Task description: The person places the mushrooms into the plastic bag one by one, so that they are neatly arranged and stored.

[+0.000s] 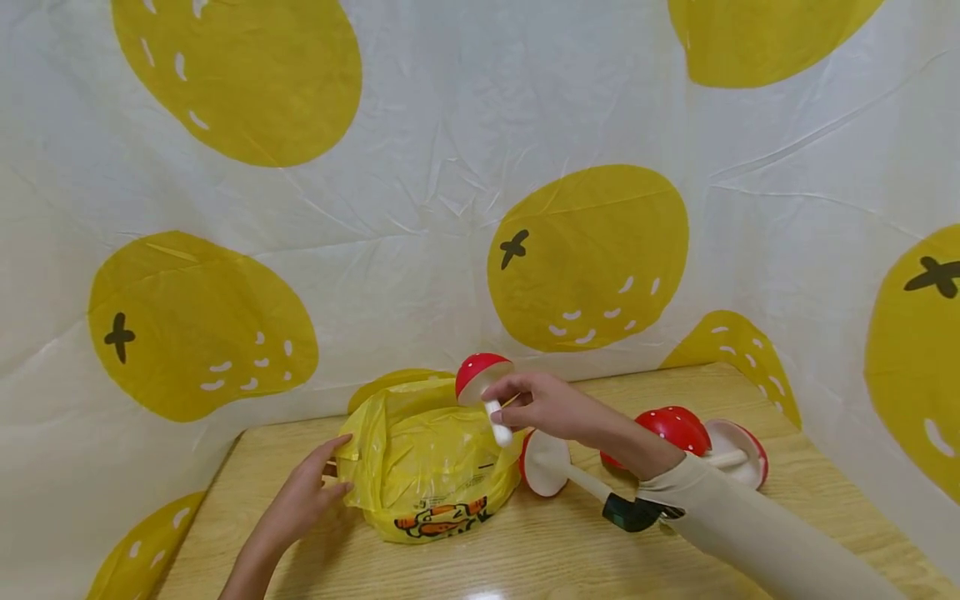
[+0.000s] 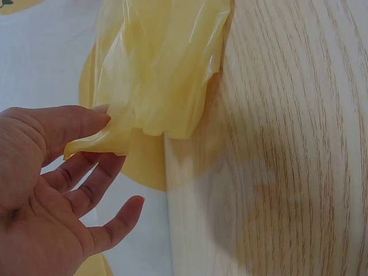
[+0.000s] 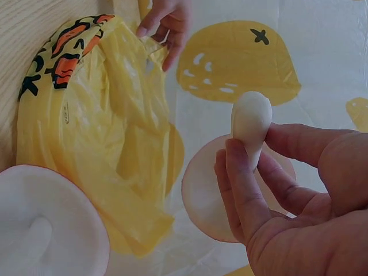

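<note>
A yellow plastic bag (image 1: 423, 462) with a cartoon print lies open on the wooden table (image 1: 525, 550). My left hand (image 1: 311, 492) pinches the bag's left rim (image 2: 98, 141) between thumb and fingers. My right hand (image 1: 543, 406) holds a toy mushroom (image 1: 483, 385) with a red white-dotted cap by its white stem (image 3: 251, 122), just above the bag's mouth. In the right wrist view the bag (image 3: 98, 138) opens below that mushroom's cap (image 3: 202, 195).
Three more toy mushrooms lie on the table right of the bag: one showing its white underside (image 1: 546, 464), a red cap (image 1: 675, 427) and another (image 1: 738, 454) behind my forearm. A white sheet with yellow fruit prints (image 1: 585, 258) walls the table's back and sides.
</note>
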Demonstrator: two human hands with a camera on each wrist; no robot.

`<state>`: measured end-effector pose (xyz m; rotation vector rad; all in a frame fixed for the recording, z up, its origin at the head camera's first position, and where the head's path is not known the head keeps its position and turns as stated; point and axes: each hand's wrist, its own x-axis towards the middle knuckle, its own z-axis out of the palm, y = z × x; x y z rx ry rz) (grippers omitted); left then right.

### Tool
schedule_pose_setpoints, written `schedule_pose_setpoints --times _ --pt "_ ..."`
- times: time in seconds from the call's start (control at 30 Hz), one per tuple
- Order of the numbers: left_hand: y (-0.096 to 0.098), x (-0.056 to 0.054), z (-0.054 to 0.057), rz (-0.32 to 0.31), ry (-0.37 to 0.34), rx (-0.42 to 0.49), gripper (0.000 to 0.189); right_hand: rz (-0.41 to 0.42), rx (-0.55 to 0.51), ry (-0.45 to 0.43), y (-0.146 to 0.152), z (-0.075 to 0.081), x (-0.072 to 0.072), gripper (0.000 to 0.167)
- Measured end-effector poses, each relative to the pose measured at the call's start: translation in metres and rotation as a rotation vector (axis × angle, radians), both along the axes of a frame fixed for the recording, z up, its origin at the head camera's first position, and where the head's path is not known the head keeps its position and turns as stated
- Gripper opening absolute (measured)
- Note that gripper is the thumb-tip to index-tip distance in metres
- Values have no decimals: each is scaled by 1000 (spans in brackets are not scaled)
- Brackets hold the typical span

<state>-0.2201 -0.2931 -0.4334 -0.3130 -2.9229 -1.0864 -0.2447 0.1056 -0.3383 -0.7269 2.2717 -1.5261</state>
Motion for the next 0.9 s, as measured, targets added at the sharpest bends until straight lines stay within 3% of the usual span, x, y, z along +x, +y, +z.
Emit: schedule_pose_setpoints --times 0.37,0.9 --pt "0 0 -2 -15 11 8 70 65 -37 -47 -25 -10 -14 36" --pt "-3 -4 -7 -14 31 12 71 74 13 -104 -80 -30 -34 34"
